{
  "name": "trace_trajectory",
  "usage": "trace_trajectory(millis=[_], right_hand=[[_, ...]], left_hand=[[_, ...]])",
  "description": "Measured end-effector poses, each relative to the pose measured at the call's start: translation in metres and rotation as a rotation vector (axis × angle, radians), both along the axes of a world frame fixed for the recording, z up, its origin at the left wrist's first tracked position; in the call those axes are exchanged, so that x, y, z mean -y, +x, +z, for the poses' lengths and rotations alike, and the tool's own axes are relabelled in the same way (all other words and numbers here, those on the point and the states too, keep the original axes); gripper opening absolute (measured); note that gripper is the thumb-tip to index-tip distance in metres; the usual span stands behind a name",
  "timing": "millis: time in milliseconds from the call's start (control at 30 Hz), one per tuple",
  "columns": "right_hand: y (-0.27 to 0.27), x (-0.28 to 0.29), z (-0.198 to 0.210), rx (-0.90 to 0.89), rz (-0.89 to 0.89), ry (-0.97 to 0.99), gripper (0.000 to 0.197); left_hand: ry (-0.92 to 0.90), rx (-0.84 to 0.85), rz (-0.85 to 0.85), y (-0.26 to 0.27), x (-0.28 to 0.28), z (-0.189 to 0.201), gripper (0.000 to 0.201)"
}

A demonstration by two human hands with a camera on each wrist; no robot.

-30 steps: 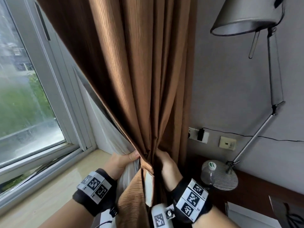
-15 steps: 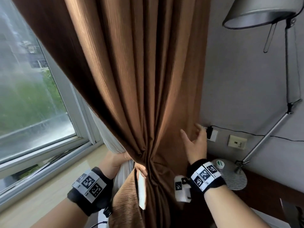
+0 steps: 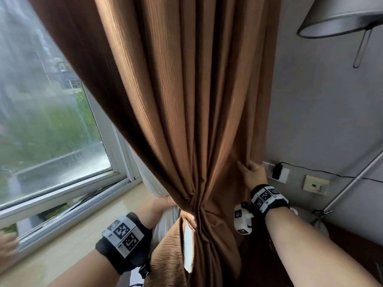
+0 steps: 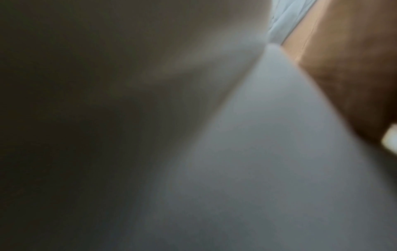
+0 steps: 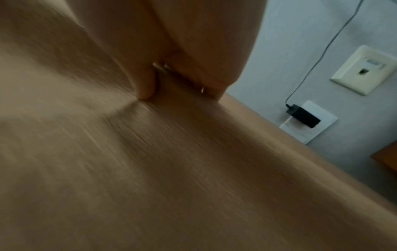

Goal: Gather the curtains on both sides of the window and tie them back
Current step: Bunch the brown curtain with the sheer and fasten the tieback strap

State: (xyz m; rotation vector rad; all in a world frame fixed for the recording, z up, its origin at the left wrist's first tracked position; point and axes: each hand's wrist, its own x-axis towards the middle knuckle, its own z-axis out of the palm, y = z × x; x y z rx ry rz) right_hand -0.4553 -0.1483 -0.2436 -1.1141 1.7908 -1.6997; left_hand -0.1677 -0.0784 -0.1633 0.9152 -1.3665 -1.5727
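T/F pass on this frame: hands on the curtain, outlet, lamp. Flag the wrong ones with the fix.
1. The right hand grips the brown curtain at its right edge. True.
2. The left hand hangs free, holding nothing. False: it grips the gathered brown curtain and the white sheer.
3. A black charger sits in the wall outlet. True.
4. The lamp shade hangs left of the curtain. False: the lamp shade is to its right.
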Motion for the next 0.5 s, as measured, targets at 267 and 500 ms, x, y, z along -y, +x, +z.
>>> trace_trajectory(millis=[267, 500], right_hand=[[0.077, -0.058, 0.013, -0.232, 0.165, -0.169, 0.033], [0.138, -0.103, 0.027, -0.090, 0.375, -0.177, 0.020]], left_hand=[[-0.068, -0.247, -0.184, 0.010, 0.022, -0.016, 0.084], [-0.118, -0.275, -0.178, -0.003, 0.021, -0.017, 0.071]])
